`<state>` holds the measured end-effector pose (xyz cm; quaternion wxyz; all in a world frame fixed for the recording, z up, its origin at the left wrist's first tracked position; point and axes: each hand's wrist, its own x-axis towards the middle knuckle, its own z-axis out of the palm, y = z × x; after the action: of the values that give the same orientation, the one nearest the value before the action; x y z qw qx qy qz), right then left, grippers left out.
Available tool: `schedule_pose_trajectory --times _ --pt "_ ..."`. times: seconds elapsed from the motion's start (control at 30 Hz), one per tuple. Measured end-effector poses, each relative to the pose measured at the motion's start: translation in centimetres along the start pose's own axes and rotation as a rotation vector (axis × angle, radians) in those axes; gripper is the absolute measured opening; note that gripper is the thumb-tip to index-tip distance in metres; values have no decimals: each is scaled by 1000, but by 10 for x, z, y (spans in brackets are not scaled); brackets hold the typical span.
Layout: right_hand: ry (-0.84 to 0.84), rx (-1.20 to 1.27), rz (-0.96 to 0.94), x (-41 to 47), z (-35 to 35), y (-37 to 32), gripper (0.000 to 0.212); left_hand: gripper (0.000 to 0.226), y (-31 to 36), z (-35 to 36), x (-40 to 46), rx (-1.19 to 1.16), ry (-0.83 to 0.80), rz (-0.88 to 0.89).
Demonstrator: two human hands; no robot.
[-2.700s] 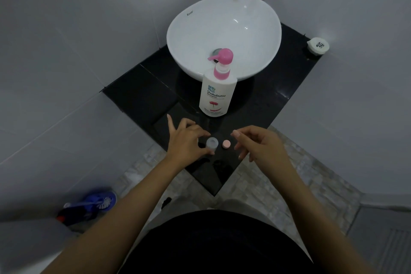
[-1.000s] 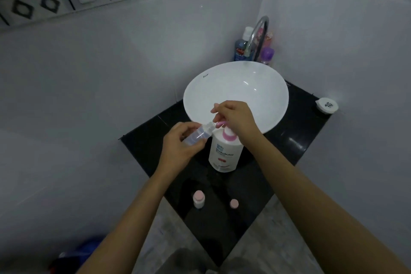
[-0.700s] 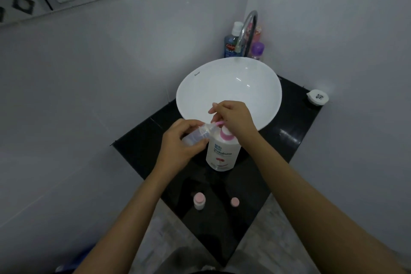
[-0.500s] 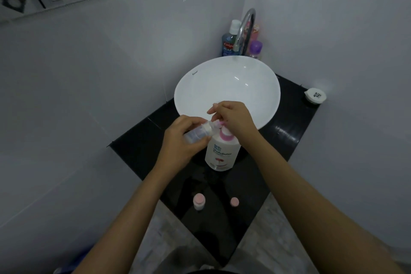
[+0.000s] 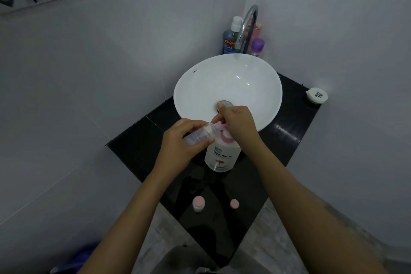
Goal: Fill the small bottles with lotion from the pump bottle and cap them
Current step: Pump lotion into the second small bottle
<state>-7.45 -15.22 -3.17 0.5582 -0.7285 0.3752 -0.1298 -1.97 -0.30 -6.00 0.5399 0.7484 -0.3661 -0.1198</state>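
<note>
The left hand [image 5: 182, 142] is closed around a clear small bottle [image 5: 201, 134], held tilted with its mouth pointing right, up against the pink nozzle of the pump bottle [image 5: 222, 155]. The right hand [image 5: 239, 123] lies on top of the pump head, fingers curled down over it; how firmly it grips cannot be told. Both hands meet above the black counter [image 5: 138, 147], just in front of the white basin [image 5: 200, 91].

The pump bottle stands upright on the counter, white with a pink collar; its label reads "Shokubutsu" over a red flower. The basin's far-left rim carries a small mark that looks like "Kasso". Behind the basin, by the tap [image 5: 248, 22], a blue bottle [image 5: 230, 40] shows "Colgate Plax" in part.

Small bottles in view number two: the one in the left hand and a capped bottle [image 5: 198, 203] with a pink lid, standing near the counter's front corner. To its right, apart from it, lies one loose pink cap [image 5: 234, 203]. Behind the tap stand three bottles: the blue one, a pink one [image 5: 256, 29] and a purple-capped one [image 5: 257, 46]. A single white round dish [image 5: 316, 95] sits on the counter's far right corner.
</note>
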Motion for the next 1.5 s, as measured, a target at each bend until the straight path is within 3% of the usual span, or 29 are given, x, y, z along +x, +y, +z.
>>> schedule_pose_trajectory --times 0.83,1.03,1.23,1.5 --pt "-66 -24 -72 3 5 15 42 40 -1 -1 5 -54 -97 -96" --pt "12 231 -191 -2 -5 -1 34 40 4 -5 9 -93 -95 -87" --pt "-19 111 -36 0 2 8 42 39 2 -5 10 -107 -101 -84" --pt "34 64 -42 2 10 23 42 36 -3 -2 7 -121 -142 -136"
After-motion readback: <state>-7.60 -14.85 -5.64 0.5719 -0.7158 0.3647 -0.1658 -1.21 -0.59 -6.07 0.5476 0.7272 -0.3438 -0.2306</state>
